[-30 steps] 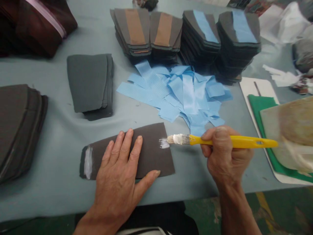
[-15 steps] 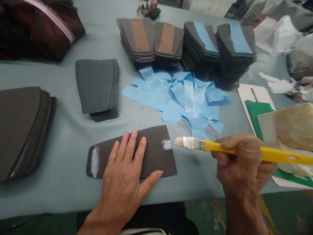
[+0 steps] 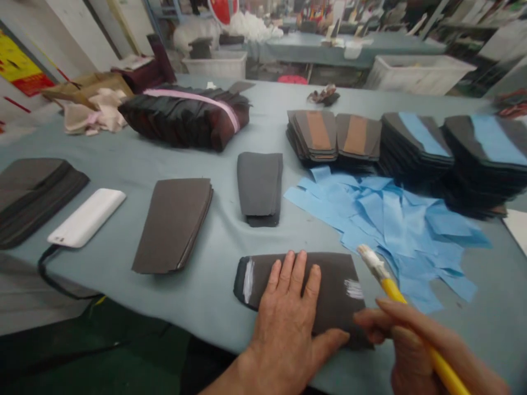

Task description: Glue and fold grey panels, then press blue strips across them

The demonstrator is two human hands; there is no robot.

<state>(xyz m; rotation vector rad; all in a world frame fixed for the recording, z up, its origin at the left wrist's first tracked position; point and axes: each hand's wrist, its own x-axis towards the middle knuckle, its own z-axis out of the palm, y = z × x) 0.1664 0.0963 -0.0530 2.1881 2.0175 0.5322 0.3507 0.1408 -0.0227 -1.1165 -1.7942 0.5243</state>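
My left hand point(image 3: 290, 318) lies flat, fingers spread, on a dark brown fabric piece point(image 3: 335, 274) near the table's front edge. White smears show at both ends of that piece. My right hand point(image 3: 415, 340) is wrapped round a yellow-handled brush point(image 3: 397, 291), its bristles coated white and pointing up and left, beside the piece's right end. Behind the brush lies a loose heap of light blue strips point(image 3: 395, 219). A small grey stack point(image 3: 260, 184) sits beyond the left end of the piece, and a brown stack point(image 3: 173, 225) is further left.
Stacks with orange strips point(image 3: 317, 134) and blue strips point(image 3: 424, 137) stand at the back right. A strapped dark bundle point(image 3: 185, 118) is at the back left. A white device with a black cable point(image 3: 86, 218) and another dark stack point(image 3: 35, 192) lie at the left.
The view has swung up and left, showing more of the room. The brush has tilted from level to slanting, tip up. My left hand still rests on the brown piece.
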